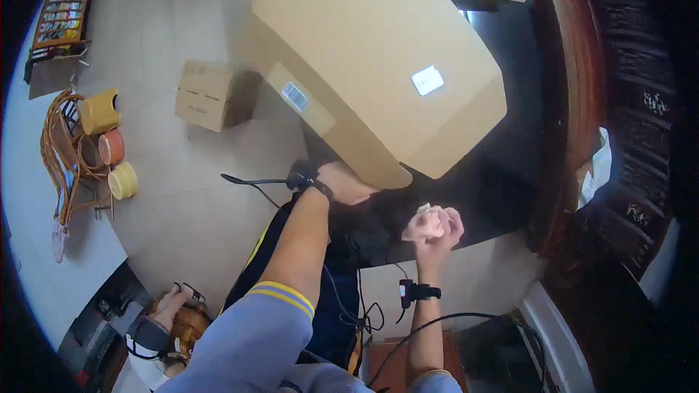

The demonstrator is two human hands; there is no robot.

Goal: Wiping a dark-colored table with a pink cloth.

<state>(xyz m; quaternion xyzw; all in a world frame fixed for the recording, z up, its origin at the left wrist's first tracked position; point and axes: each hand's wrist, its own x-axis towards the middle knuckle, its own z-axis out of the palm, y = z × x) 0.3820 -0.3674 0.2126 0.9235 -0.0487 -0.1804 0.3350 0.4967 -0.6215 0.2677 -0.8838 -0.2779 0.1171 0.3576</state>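
Note:
A large brown cardboard box (378, 36), with a white label on its face and a barcode sticker on its side, stands tilted before me. At its lower edge my left hand (344, 180) is closed on the cardboard, with the fingertips hidden behind the flap. To the right and nearer to me, my right hand (441, 231) is held up apart from the box. Its fingers are closed round a crumpled pale wad (427, 223), which could be cloth or paper. Both wrists carry black straps with small devices and cables.
A smaller cardboard box (211, 96) sits on the floor at left. Beyond it are a rattan chair (69, 145) and several yellow and red pots (122, 180). Dark carved wood (582, 65) runs along the right. Loose black cables (451, 316) hang near my right forearm.

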